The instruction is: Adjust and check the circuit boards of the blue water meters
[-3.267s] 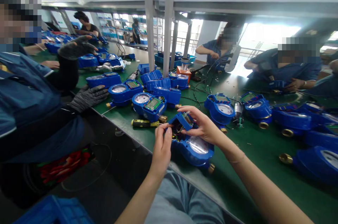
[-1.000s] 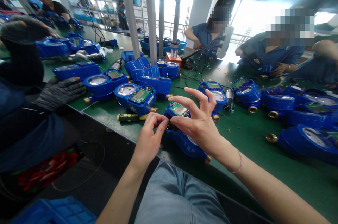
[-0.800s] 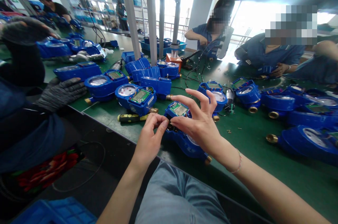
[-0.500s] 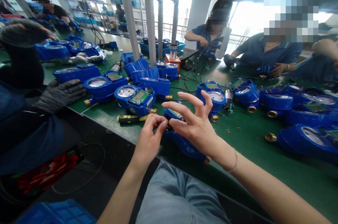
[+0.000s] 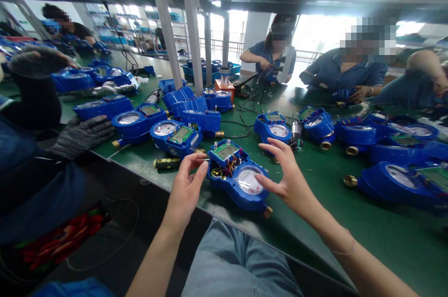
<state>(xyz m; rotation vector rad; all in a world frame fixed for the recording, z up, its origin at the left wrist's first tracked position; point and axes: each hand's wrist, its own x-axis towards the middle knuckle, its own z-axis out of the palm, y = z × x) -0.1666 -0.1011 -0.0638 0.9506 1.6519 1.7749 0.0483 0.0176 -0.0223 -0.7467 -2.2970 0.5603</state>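
A blue meter lies at the table's front edge, its round white dial facing up. Its green circuit board with a grey display sits tilted over the open housing, where coloured wires show. At the meter's left side, my left hand pinches a small thin piece that I cannot make out. My right hand is spread over the meter's right side, thumb near the dial, holding nothing. A yellow and black screwdriver lies left of my left hand.
More blue meters stand behind and to the right. A gloved hand rests at the left. Cables, a silver tool and an orange block lie farther back. People sit across the table.
My right hand has moved right and down, away from my left hand, uncovering the board and dial. My left hand has shifted slightly left. The camera view has tilted up a little.
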